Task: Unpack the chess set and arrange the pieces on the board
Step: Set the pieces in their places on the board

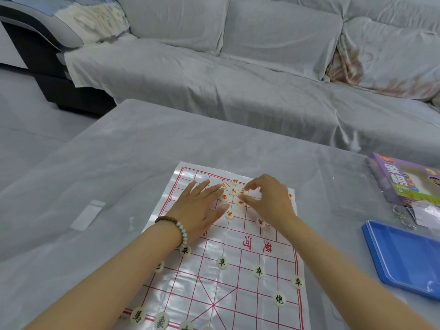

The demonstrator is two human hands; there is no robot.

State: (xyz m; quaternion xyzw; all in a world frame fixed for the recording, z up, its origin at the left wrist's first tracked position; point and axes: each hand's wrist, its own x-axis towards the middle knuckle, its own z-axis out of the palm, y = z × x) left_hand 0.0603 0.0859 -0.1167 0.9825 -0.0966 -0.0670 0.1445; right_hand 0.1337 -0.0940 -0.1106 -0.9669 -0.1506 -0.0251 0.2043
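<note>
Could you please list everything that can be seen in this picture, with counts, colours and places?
board: one, white sheet with red grid, on the table in front of the person
red-lettered pieces: at least eight, cream, clustered on the board's far half
black-lettered pieces: at least eight, cream, spread over the near half
box: one, purple, table's right edge
tray: one, blue, right of the board
key rings: metal, between box and tray
strip: one, white, left of the board
table: one, grey cover
sofa: one, grey, behind the table
bracelet: one, beaded, left wrist
left hand: flat on the board
right hand: fingertips pinching a red-lettered piece
</note>
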